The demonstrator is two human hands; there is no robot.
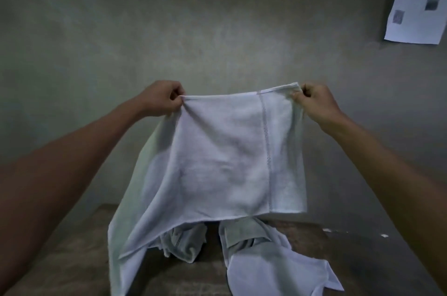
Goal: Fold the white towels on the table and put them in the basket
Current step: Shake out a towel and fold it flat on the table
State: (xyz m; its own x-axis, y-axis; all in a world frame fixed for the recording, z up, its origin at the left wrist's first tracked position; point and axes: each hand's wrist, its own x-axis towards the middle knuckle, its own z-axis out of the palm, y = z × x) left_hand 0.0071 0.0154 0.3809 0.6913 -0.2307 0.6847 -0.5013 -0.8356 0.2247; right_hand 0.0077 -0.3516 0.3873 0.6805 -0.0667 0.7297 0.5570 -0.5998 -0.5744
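Both hands are pinching the towel (217,155) by its top edge, left hand (162,99) and right hand (316,102) spreading it; it's draping limp, light, best held at the corners.

Hanging towel (217,150) across the middle; apparently open tabletop (77,261) at left.

A white paper sheet (416,2) with three small grey pictures hangs on the grey-green wall (169,17), above the bench's (79,271) far right corner.
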